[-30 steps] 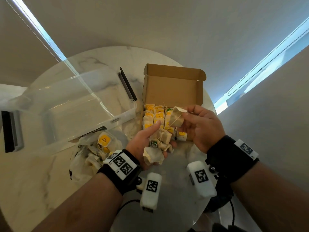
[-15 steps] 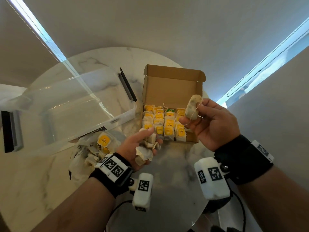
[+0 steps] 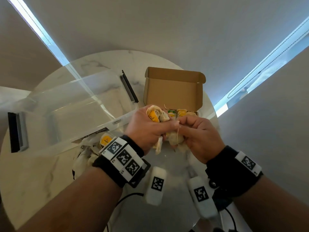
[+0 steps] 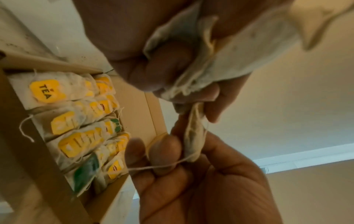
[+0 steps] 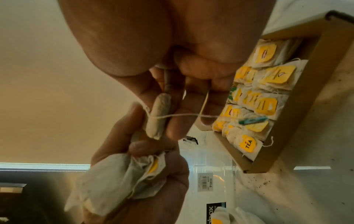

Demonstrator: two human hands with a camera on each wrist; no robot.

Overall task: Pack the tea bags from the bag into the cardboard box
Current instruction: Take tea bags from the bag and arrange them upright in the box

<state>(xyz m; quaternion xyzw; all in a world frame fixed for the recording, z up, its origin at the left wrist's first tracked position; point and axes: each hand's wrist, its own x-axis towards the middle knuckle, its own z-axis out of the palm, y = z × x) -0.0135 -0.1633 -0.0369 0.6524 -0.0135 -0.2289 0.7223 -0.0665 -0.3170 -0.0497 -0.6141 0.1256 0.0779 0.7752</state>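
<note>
My left hand [image 3: 157, 128] grips a bunch of crumpled tea bags [image 3: 156, 114], some with yellow tags, just above the front of the open cardboard box [image 3: 173, 91]. My right hand [image 3: 181, 129] meets it and pinches a single tea bag [image 3: 175, 139] with a loose string. In the left wrist view that single tea bag [image 4: 193, 136] hangs between the fingers of both hands, under the bunch [image 4: 239, 53]. The right wrist view shows the single bag [image 5: 159, 116] and the bunch [image 5: 118, 181]. Rows of tea bags [image 4: 80, 128] fill the box's tray [image 5: 306, 98].
A clear plastic bin [image 3: 66, 111] with black latches lies left of the box on the round marble table [image 3: 33, 173]. A crumpled plastic bag [image 3: 90, 151] holding more tea bags sits by my left wrist. A wall stands behind the table.
My right hand, raised to the right over the box with a tea bag half a second ago, is back against my left hand. My left hand rose toward the box.
</note>
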